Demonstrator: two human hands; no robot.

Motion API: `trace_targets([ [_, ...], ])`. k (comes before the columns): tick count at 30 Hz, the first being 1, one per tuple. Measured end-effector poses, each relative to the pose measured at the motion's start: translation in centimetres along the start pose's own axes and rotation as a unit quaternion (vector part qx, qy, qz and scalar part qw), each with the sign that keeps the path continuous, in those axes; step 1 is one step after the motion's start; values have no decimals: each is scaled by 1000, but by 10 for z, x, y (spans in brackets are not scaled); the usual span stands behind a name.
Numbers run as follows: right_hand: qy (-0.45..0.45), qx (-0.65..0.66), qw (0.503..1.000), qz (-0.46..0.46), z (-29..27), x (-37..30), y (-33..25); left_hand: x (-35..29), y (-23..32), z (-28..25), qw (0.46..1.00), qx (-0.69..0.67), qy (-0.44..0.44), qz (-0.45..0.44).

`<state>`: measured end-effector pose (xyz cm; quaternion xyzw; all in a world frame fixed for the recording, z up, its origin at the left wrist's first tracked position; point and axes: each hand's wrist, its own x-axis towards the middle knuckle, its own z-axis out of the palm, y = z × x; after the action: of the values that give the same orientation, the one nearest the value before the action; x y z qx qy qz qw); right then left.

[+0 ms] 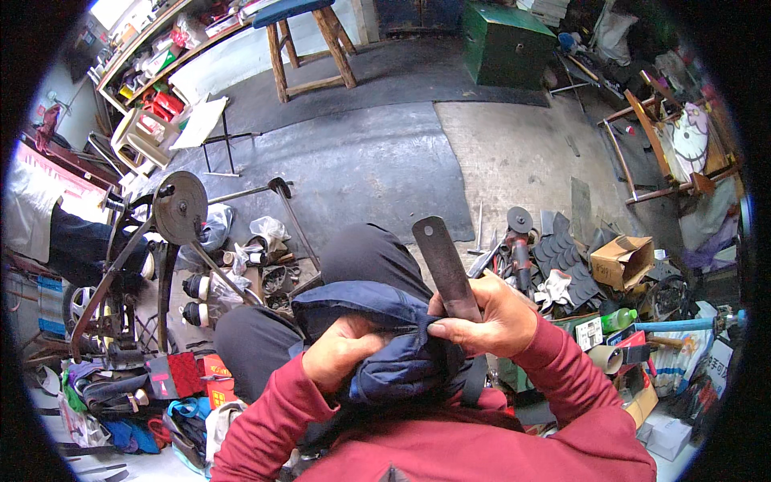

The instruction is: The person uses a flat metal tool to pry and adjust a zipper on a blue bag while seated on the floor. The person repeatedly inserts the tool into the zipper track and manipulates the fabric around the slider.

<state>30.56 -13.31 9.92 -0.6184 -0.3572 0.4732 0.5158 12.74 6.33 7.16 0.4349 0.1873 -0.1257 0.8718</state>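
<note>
Across my lap lies a navy-blue padded fabric piece (399, 371), folded, with what looks like a zipper along its opening. It may be a bag; its full shape is hidden. My left hand (341, 353) is closed on its left part, the fingertips tucked into the folds. A flat dark metal strip (442, 261), rounded at the top with a small hole, points up and away from me. My right hand (499, 317) is closed around the strip's lower end, and its thumb lies against the fabric's right edge.
A hand-cranked machine with a round wheel (180, 207) stands at left, near another person's leg (92, 241). To the right lie an angle grinder (520, 257), dark rubber sheets (564, 261) and a cardboard box (622, 263). Farther off are a wooden stool (309, 48) and a green chest (506, 48).
</note>
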Motion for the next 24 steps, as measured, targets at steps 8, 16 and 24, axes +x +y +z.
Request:
trace_targets([
  [8, -11, 3, 1000, 22, 2, 1, 1, 6, 8, 9, 994, 102, 8, 33],
  [16, -10, 15, 1000, 1, 4, 1, 3, 7, 3, 13, 993, 86, 19, 74],
  [24, -11, 17, 1000, 9, -7, -5, -3, -46, 53, 17, 805, 490, 232, 240],
])
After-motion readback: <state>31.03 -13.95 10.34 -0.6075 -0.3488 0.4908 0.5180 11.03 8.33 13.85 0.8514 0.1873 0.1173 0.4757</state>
